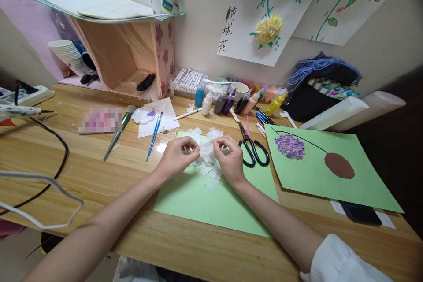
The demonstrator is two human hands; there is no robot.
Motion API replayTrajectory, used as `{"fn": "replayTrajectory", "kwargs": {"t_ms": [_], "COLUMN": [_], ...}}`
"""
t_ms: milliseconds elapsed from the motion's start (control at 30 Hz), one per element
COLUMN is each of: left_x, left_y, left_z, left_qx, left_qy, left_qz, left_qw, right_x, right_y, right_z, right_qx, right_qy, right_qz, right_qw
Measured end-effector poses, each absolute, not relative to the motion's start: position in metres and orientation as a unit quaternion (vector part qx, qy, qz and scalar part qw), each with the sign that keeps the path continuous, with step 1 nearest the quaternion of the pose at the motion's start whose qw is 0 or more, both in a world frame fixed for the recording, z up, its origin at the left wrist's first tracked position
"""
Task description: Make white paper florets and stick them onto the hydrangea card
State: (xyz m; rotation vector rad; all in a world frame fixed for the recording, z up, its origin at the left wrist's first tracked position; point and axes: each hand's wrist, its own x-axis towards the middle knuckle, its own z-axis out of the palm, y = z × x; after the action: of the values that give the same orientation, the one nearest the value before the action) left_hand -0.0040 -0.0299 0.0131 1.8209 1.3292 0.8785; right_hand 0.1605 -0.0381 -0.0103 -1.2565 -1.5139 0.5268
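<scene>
Between my two hands a thin white piece of tissue paper [206, 146] is stretched, pinched at both sides. My left hand [178, 154] has thumb and fingertips closed on its left edge. On the other edge my right hand [229, 156] pinches with thumb and forefinger. Below them, several loose white paper squares [205, 169] lie scattered over a light green sheet [211, 211]. Just right of my right hand are black-handled scissors [253, 150], blades pointing away from me.
Paint bottles [228, 103] line the back. Left are blue brushes [154, 136], a green-handled brush [120, 130] and a glue gun [23, 110] with its cable. A green sheet with a purple paper flower [290, 146] lies right, partly over a phone [360, 213].
</scene>
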Motion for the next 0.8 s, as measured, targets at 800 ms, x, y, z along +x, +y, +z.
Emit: {"fn": "replayTrajectory", "kwargs": {"t_ms": [800], "left_x": [-0.007], "left_y": [-0.033], "left_z": [0.015], "left_qx": [0.805], "left_qy": [0.436], "left_qz": [0.348], "left_qw": [0.199], "right_x": [0.16], "right_y": [-0.037], "right_z": [-0.009], "right_qx": [-0.487], "right_qy": [-0.646], "right_qz": [0.304], "right_qw": [0.504]}}
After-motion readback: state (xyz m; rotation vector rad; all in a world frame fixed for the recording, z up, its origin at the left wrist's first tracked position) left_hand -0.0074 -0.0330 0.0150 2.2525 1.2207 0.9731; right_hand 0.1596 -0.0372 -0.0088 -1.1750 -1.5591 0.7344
